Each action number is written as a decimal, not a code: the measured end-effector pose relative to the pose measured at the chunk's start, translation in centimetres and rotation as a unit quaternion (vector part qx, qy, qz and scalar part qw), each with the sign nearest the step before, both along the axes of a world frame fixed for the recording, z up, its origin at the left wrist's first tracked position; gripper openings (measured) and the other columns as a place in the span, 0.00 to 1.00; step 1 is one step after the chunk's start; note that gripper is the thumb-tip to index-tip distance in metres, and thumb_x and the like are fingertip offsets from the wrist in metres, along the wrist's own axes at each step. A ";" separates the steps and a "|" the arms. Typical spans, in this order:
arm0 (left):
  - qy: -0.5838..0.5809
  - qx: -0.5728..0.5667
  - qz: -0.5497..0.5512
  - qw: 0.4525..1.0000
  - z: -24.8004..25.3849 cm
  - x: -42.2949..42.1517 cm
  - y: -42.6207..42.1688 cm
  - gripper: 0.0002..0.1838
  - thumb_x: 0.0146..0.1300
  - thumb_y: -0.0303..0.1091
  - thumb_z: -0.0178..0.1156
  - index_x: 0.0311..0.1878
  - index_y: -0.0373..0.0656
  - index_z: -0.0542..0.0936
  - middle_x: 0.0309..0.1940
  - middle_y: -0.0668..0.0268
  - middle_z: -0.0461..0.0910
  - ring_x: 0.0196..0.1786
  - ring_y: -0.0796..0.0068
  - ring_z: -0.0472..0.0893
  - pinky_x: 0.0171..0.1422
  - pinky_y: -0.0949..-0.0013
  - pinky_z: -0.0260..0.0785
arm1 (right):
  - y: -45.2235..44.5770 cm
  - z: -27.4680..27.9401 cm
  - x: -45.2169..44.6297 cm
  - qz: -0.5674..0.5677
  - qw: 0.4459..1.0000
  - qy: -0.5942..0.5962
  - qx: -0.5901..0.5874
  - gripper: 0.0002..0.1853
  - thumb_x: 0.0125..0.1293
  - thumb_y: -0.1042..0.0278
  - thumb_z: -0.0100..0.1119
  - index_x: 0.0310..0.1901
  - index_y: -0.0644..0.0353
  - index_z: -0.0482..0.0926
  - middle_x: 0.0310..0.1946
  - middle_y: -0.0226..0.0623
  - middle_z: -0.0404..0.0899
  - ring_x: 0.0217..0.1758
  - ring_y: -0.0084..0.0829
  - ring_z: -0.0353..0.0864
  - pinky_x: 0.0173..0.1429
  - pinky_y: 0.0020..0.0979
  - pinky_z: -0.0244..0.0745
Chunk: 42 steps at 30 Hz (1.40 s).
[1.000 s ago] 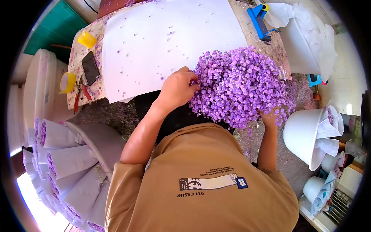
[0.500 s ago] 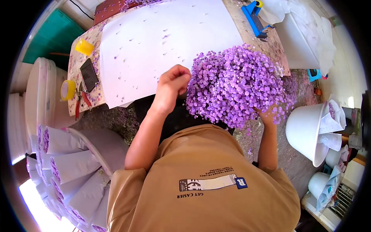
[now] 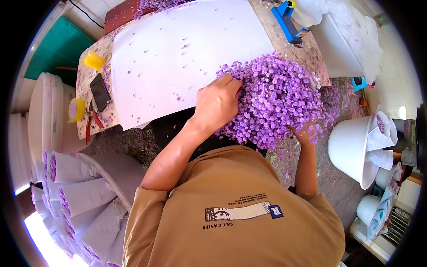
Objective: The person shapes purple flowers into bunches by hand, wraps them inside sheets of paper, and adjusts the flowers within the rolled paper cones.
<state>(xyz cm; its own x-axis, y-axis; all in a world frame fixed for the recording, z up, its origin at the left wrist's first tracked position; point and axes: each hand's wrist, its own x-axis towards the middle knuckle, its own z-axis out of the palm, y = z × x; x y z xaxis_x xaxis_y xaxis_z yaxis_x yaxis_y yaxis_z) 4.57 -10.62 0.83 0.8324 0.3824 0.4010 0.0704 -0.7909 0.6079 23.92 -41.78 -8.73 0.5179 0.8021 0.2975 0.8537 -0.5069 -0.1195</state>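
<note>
A big rounded bunch of purple baby's breath [image 3: 278, 98] is held up in front of my chest, over the table's near right edge. My right hand [image 3: 304, 132] grips it from underneath on the right side, partly covered by blossoms. Against the left side of the blossoms is my left hand [image 3: 219, 101], its fingers curled in a pinch. Its fingertips are hidden, so I cannot see what they hold. Beyond the hands lies a large white sheet of paper [image 3: 169, 53], dotted with loose purple florets.
On the table's left are yellow tape rolls [image 3: 94, 60], a phone [image 3: 100, 92] and red-handled pliers [image 3: 94, 119]. A blue tape dispenser [image 3: 287, 22] is at the back right. Paper-wrapped bunches [image 3: 86, 196] fill a tub at lower left; a white bucket [image 3: 349, 149] stands right.
My left hand has moved right, from just beside the bunch to against its blossoms. My right hand still supports the bunch, and the view has shifted slightly.
</note>
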 end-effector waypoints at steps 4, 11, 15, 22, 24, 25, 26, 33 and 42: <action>0.038 0.062 0.004 0.997 -0.6 0.0 0.4 0.07 0.56 0.22 0.63 0.38 0.42 0.83 0.38 0.61 0.79 0.43 0.55 0.83 0.44 0.52 0.79 | 1.2 1.1 -0.4 0.028 0.998 -0.049 0.005 0.43 0.60 0.38 0.73 0.73 0.54 0.75 0.73 0.43 0.75 0.78 0.51 0.69 0.83 0.53 0.58; -0.013 0.063 0.016 0.998 -1.1 0.4 1.1 0.07 0.58 0.22 0.68 0.38 0.43 0.82 0.37 0.63 0.79 0.40 0.55 0.84 0.39 0.54 0.78 | -0.2 -0.3 0.1 -0.015 0.996 0.082 0.007 0.45 0.63 0.42 0.71 0.76 0.60 0.69 0.77 0.43 0.68 0.82 0.51 0.60 0.87 0.52 0.45; -0.072 -0.040 0.001 0.997 -1.1 0.4 1.0 0.05 0.63 0.22 0.66 0.40 0.42 0.80 0.37 0.62 0.79 0.35 0.60 0.81 0.35 0.60 0.74 | -0.3 0.1 -0.3 -0.011 0.995 0.100 0.022 0.44 0.65 0.41 0.69 0.77 0.58 0.69 0.78 0.41 0.68 0.82 0.49 0.59 0.87 0.53 0.42; -0.042 -0.587 -0.122 0.799 1.3 -0.5 0.2 0.06 0.80 0.25 0.49 0.52 0.39 0.76 0.38 0.67 0.78 0.30 0.84 0.67 0.32 0.78 0.60 | -0.8 -1.1 0.5 0.010 0.998 -0.060 -0.015 0.41 0.60 0.38 0.73 0.70 0.55 0.77 0.71 0.43 0.76 0.77 0.53 0.69 0.83 0.53 0.58; 0.034 -0.522 -0.132 0.842 1.1 -0.3 0.1 0.07 0.77 0.24 0.54 0.50 0.38 0.81 0.38 0.69 0.79 0.31 0.83 0.69 0.34 0.76 0.64 | -0.4 -0.4 0.0 -0.001 1.000 -0.007 -0.011 0.41 0.61 0.38 0.72 0.71 0.55 0.76 0.72 0.44 0.76 0.77 0.53 0.69 0.83 0.53 0.58; 0.033 -0.522 -0.133 0.842 1.0 -0.2 -0.1 0.07 0.77 0.24 0.54 0.50 0.38 0.81 0.38 0.69 0.79 0.31 0.83 0.69 0.34 0.76 0.64 | -0.1 -0.1 -0.2 -0.005 1.000 0.010 -0.009 0.41 0.61 0.38 0.72 0.71 0.55 0.76 0.72 0.44 0.75 0.77 0.53 0.69 0.83 0.53 0.58; 0.022 -0.452 -0.120 0.883 0.9 0.0 -0.3 0.06 0.75 0.24 0.57 0.49 0.37 0.83 0.38 0.69 0.80 0.32 0.83 0.71 0.37 0.74 0.66 | 0.2 0.0 -0.2 0.023 0.999 -0.048 0.001 0.42 0.61 0.38 0.72 0.72 0.54 0.75 0.73 0.44 0.74 0.78 0.53 0.68 0.83 0.53 0.57; -0.008 -0.286 -0.122 0.950 1.1 0.5 -0.5 0.03 0.70 0.24 0.64 0.45 0.36 0.83 0.36 0.68 0.78 0.34 0.80 0.74 0.41 0.71 0.69 | 1.6 2.0 -1.3 -0.047 0.968 0.238 0.062 0.47 0.61 0.33 0.70 0.77 0.51 0.69 0.78 0.42 0.68 0.83 0.51 0.59 0.87 0.54 0.49; 0.027 -0.646 -0.232 0.727 3.5 1.2 0.9 0.06 0.71 0.24 0.56 0.47 0.38 0.79 0.36 0.65 0.79 0.28 0.83 0.67 0.30 0.74 0.58 | 2.5 3.5 -2.3 -0.086 0.940 0.329 0.020 0.51 0.61 0.28 0.67 0.79 0.50 0.66 0.81 0.36 0.63 0.85 0.48 0.54 0.88 0.59 0.38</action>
